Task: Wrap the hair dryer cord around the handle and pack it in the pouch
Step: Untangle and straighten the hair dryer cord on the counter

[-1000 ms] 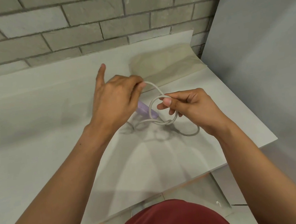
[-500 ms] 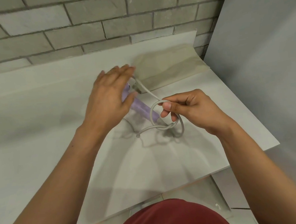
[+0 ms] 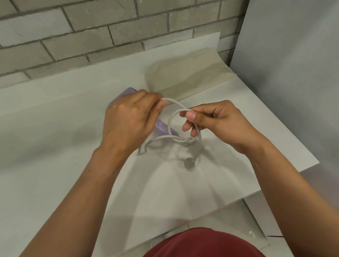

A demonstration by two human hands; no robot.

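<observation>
No text, label, brand, number or sign can be read anywhere in the head view. The lilac plastic hair dryer [image 3: 164, 127], its pale grey cord [image 3: 174, 117] and the flat beige fabric pouch [image 3: 187, 76] show plain surfaces. The white countertop [image 3: 35, 128] and grey brick wall [image 3: 86, 27] likewise carry no writing.

Both forearms are bare from the bottom edge of the view up to the wrists, with no sleeve, watch or band on them. The left hand [image 3: 130, 120] shows its back, knuckles and tendons standing out, no ring visible. The right hand [image 3: 217, 122] shows a short, trimmed thumbnail with a pale, unpainted surface; its fingers carry no rings either. Below and between the two forearms, a dark red garment [image 3: 193, 254] covers the torso, smooth and without print, seam or button.
</observation>
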